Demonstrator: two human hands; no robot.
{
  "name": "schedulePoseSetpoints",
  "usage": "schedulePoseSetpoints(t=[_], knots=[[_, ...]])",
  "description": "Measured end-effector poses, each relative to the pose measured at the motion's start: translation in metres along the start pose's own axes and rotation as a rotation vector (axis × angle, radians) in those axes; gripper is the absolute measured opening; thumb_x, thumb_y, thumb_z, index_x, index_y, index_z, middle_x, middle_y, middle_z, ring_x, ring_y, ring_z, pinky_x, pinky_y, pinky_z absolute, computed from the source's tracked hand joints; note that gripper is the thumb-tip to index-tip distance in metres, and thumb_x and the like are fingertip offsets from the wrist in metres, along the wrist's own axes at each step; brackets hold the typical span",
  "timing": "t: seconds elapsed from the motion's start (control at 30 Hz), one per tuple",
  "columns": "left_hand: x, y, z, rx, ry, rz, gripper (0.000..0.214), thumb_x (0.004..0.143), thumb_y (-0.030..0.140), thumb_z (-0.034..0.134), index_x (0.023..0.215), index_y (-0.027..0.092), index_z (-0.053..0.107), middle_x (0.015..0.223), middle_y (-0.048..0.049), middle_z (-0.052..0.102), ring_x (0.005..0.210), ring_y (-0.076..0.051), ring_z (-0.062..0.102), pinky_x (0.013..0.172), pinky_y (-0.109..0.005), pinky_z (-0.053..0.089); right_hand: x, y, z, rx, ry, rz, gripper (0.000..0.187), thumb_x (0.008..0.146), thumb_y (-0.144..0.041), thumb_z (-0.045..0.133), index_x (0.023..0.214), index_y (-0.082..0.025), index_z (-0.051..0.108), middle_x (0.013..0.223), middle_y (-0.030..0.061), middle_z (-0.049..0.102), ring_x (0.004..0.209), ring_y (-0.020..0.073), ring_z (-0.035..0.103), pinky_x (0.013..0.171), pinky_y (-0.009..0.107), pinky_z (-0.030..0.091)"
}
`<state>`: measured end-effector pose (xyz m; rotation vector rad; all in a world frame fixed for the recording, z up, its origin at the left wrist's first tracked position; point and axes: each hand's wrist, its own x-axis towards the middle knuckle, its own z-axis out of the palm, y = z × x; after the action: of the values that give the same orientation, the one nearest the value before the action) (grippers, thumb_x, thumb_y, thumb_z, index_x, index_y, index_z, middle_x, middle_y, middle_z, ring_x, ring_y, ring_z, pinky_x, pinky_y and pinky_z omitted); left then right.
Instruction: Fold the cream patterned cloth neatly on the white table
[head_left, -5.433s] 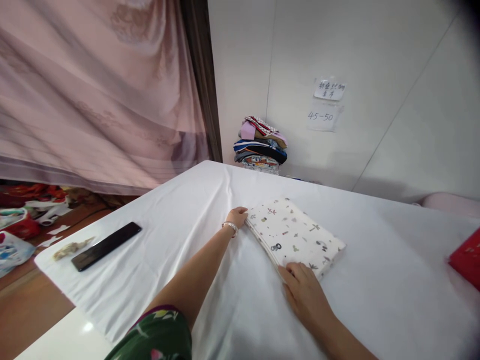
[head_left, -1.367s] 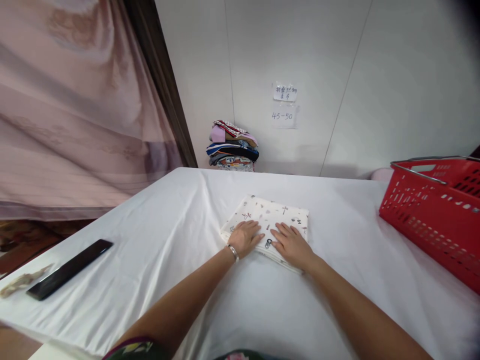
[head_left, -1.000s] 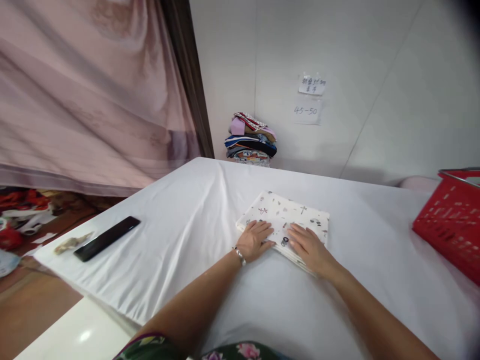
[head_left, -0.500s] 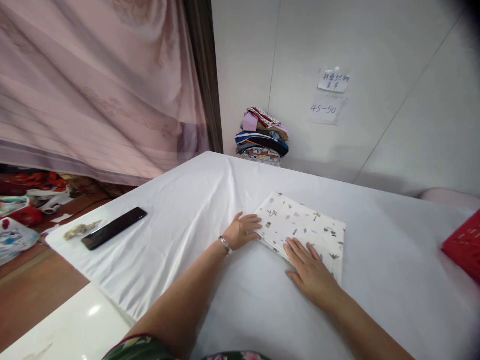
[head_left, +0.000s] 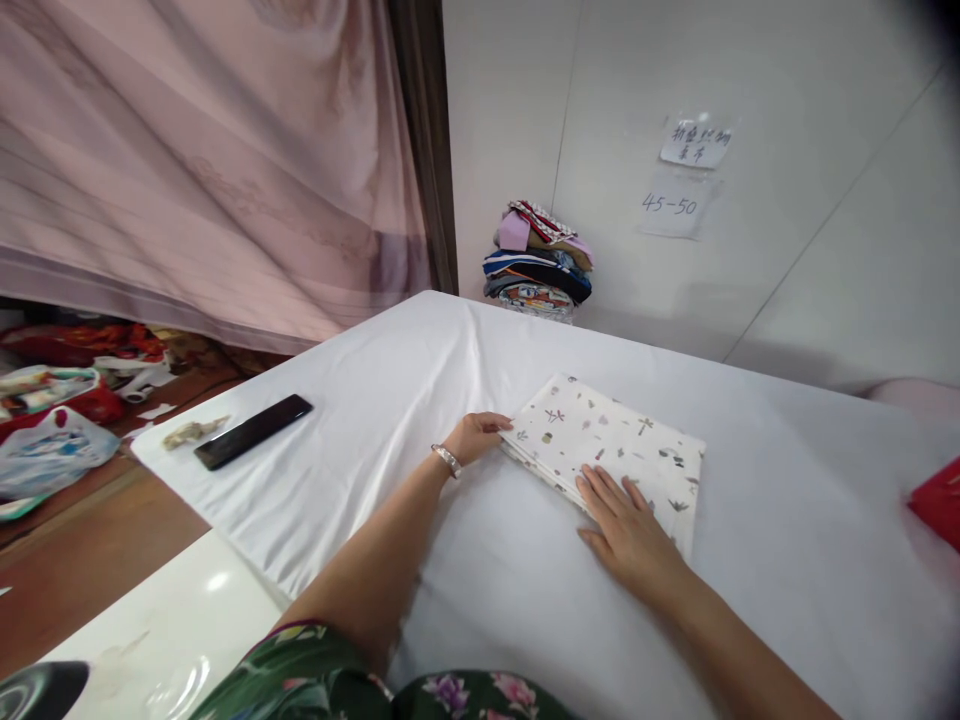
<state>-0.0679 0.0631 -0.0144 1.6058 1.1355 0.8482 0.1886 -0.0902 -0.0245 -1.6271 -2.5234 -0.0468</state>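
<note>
A folded white cloth with small printed figures point(head_left: 607, 445) lies on a table covered by a white sheet point(head_left: 390, 400). My left hand point(head_left: 474, 436), with a bracelet on the wrist, touches the cloth's near left corner, fingers curled against its edge. My right hand point(head_left: 624, 515) rests flat on the cloth's near edge with fingers stretched out and apart.
A black flat bar point(head_left: 253, 431) and a small crumpled scrap point(head_left: 186, 433) lie at the table's left end. A stack of folded clothes point(head_left: 538, 262) stands by the wall behind. A red basket's corner point(head_left: 937, 505) shows at right. Bags point(head_left: 52, 445) lie on the floor under a pink curtain point(head_left: 210, 170).
Both hands slid from the top of the cloth to its near edge, the left to the corner. The view swung left, so the red basket mostly left the picture.
</note>
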Motion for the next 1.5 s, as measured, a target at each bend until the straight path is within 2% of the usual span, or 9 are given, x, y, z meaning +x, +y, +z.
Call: schedulePoseSetpoints(t=[0.13,0.23,0.4,0.53,0.63,0.77,1.1,1.5], knots=[[0.001,-0.001,0.000,0.087,-0.020,0.033,0.017,0.058,0.009,0.052,0.068,0.016,0.063,0.093,-0.0025,0.067,0.082,-0.016,0.062,0.073,-0.025,0.049,0.000,0.000,0.001,-0.008,0.008,0.000,0.057,0.091,-0.038,0.033,0.143,-0.022,0.014,0.147,0.0055,0.022,0.135,0.0207,0.014,0.108,0.046,0.020],[0.001,-0.001,-0.002,0.055,-0.046,0.007,0.016,0.055,0.008,0.049,0.064,0.015,0.059,0.094,-0.0031,0.066,0.077,-0.014,0.061,0.067,-0.023,0.048,0.000,-0.001,0.001,-0.006,0.006,0.002,0.057,0.091,-0.038,0.032,0.143,-0.022,0.014,0.147,0.0055,0.023,0.135,0.0208,0.015,0.108,0.047,0.020],[0.001,0.001,-0.008,-0.115,-0.140,-0.044,0.024,0.052,0.007,0.047,0.071,0.015,0.060,0.093,-0.0042,0.065,0.075,-0.013,0.059,0.064,-0.023,0.045,0.000,-0.001,0.000,-0.003,0.000,0.004,0.057,0.091,-0.039,0.031,0.143,-0.022,0.014,0.147,0.0052,0.023,0.135,0.0213,0.016,0.108,0.047,0.020],[0.000,0.002,-0.013,-0.092,-0.208,-0.042,0.024,0.056,0.014,0.058,0.080,0.016,0.062,0.087,-0.0032,0.064,0.076,-0.014,0.058,0.067,-0.025,0.045,0.000,0.000,0.000,0.005,0.006,-0.003,0.057,0.091,-0.038,0.032,0.143,-0.023,0.013,0.147,0.0054,0.023,0.135,0.0220,0.017,0.107,0.048,0.020],[-0.001,0.004,-0.014,-0.001,-0.192,-0.031,0.026,0.058,0.022,0.064,0.083,0.016,0.063,0.079,-0.0011,0.062,0.074,-0.014,0.057,0.069,-0.026,0.045,0.000,0.000,0.000,0.000,0.002,-0.002,0.057,0.091,-0.039,0.031,0.143,-0.022,0.014,0.147,0.0054,0.022,0.135,0.0218,0.016,0.107,0.047,0.020],[-0.003,0.006,-0.012,0.097,-0.171,-0.016,0.025,0.059,0.023,0.064,0.083,0.017,0.064,0.072,0.0005,0.060,0.071,-0.014,0.056,0.067,-0.025,0.045,0.000,0.000,0.001,-0.004,-0.002,-0.001,0.057,0.091,-0.039,0.031,0.143,-0.022,0.013,0.147,0.0050,0.022,0.135,0.0216,0.015,0.107,0.047,0.020],[-0.003,0.003,-0.016,0.014,-0.207,-0.013,0.026,0.058,0.022,0.067,0.083,0.016,0.063,0.065,0.0030,0.056,0.066,-0.011,0.054,0.064,-0.024,0.044,-0.001,0.001,0.002,-0.001,0.011,-0.007,0.057,0.091,-0.039,0.032,0.143,-0.022,0.015,0.147,0.0056,0.023,0.135,0.0225,0.017,0.107,0.048,0.021],[-0.002,0.003,-0.011,0.039,-0.129,-0.037,0.015,0.059,0.021,0.064,0.072,0.016,0.058,0.060,0.0042,0.057,0.059,-0.009,0.053,0.054,-0.020,0.041,-0.001,0.000,0.001,0.010,0.011,-0.002,0.057,0.091,-0.040,0.031,0.143,-0.023,0.013,0.147,0.0056,0.023,0.135,0.0231,0.018,0.106,0.049,0.021]])
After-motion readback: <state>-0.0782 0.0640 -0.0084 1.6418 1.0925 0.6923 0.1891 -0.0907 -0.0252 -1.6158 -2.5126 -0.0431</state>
